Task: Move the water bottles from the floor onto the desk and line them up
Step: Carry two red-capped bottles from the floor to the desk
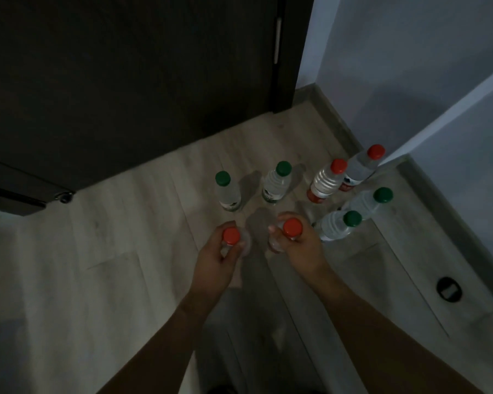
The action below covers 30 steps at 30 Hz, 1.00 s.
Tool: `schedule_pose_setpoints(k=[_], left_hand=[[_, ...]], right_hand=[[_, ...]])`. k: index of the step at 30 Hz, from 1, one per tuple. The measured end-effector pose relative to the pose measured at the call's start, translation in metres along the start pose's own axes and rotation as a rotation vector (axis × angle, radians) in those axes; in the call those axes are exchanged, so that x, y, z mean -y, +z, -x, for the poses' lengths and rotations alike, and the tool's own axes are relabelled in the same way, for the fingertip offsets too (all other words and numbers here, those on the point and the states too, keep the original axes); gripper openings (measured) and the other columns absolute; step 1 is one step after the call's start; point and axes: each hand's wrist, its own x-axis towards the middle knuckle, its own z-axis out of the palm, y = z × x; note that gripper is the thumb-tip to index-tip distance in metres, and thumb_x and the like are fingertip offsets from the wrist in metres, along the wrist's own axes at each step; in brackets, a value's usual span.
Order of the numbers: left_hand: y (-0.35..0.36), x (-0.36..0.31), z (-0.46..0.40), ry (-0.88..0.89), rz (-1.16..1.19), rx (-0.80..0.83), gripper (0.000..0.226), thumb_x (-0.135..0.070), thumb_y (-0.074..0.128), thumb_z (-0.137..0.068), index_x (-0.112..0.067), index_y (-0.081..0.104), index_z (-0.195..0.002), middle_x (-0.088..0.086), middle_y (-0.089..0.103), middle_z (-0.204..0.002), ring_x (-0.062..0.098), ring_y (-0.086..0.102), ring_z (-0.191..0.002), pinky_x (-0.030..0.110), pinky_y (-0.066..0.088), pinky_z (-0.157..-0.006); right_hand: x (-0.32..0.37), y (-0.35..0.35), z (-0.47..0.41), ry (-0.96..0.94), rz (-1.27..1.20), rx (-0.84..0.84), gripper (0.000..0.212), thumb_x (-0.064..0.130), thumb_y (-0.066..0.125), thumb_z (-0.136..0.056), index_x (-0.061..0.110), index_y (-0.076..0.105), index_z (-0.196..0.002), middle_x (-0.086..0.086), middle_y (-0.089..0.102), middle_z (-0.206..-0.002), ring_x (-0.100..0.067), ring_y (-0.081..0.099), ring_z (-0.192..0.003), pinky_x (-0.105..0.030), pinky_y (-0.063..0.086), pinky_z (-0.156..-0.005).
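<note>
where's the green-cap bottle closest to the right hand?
Head view, right of centre: the green-cap bottle stands on the floor just right of the right hand.

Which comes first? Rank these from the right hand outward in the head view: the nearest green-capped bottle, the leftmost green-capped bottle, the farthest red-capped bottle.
1. Nearest green-capped bottle, just right of the right hand.
2. Leftmost green-capped bottle, ahead and left.
3. Farthest red-capped bottle, by the wall corner.

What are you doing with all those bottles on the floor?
A person is bending over water bottles on a wooden floor. The left hand grips one red-capped bottle and the right hand grips another red-capped bottle. Six more bottles wait nearby, four with green caps and two with red, near the wall corner. No desk is in view.
</note>
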Motion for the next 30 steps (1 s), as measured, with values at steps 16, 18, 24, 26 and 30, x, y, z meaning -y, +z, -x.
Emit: schedule_pose_setpoints(k=[16, 18, 24, 26, 30], left_hand=[[-0.236, -0.553, 0.170, 0.276, 0.062, -0.057, 0.030, -0.037, 0.063, -0.093, -0.034, 0.056, -0.121, -0.024, 0.063, -0.108, -0.003, 0.060, -0.104, 0.005, 0.044, -0.081], [-0.252, -0.621, 0.190, 0.359, 0.095, -0.105, 0.027, -0.037, 0.061, -0.095, -0.032, 0.054, -0.121, -0.022, 0.062, -0.106, -0.001, 0.061, -0.101, 0.009, 0.047, -0.078], [-0.255, -0.737, 0.238, 0.572, 0.270, -0.221, 0.034, -0.050, 0.051, -0.096, -0.024, 0.050, -0.118, -0.014, 0.061, -0.102, 0.007, 0.063, -0.092, 0.017, 0.051, -0.074], [-0.247, -0.753, 0.250, 0.620, 0.267, -0.253, 0.032, -0.052, 0.048, -0.096, -0.027, 0.048, -0.116, -0.014, 0.060, -0.100, 0.007, 0.063, -0.091, 0.016, 0.051, -0.075], [-0.236, -0.769, 0.263, 0.707, 0.255, -0.246, 0.018, -0.054, 0.048, -0.097, -0.040, 0.048, -0.108, -0.007, 0.063, -0.094, 0.011, 0.066, -0.086, 0.016, 0.052, -0.073]], right_hand=[[0.528, -0.195, 0.215, -0.105, -0.045, -0.079, 0.015, 0.025, 0.074, -0.086, 0.031, 0.060, -0.089, 0.017, 0.065, -0.084, 0.003, 0.063, -0.080, -0.015, 0.049, -0.074], [0.584, -0.219, 0.243, -0.162, -0.039, -0.125, 0.014, 0.029, 0.073, -0.086, 0.034, 0.061, -0.091, 0.016, 0.066, -0.089, -0.001, 0.063, -0.088, -0.023, 0.050, -0.083], [0.676, -0.265, 0.300, -0.374, -0.175, -0.338, 0.017, 0.031, 0.073, -0.087, 0.017, 0.064, -0.084, 0.015, 0.064, -0.072, 0.002, 0.063, -0.073, -0.007, 0.048, -0.069], [0.685, -0.274, 0.310, -0.392, -0.190, -0.399, 0.021, 0.031, 0.073, -0.087, 0.012, 0.064, -0.083, 0.011, 0.063, -0.069, 0.002, 0.062, -0.068, -0.007, 0.048, -0.068], [0.686, -0.292, 0.323, -0.368, -0.192, -0.456, 0.022, 0.028, 0.075, -0.085, 0.016, 0.062, -0.074, 0.015, 0.059, -0.060, 0.005, 0.059, -0.060, -0.017, 0.047, -0.068]])
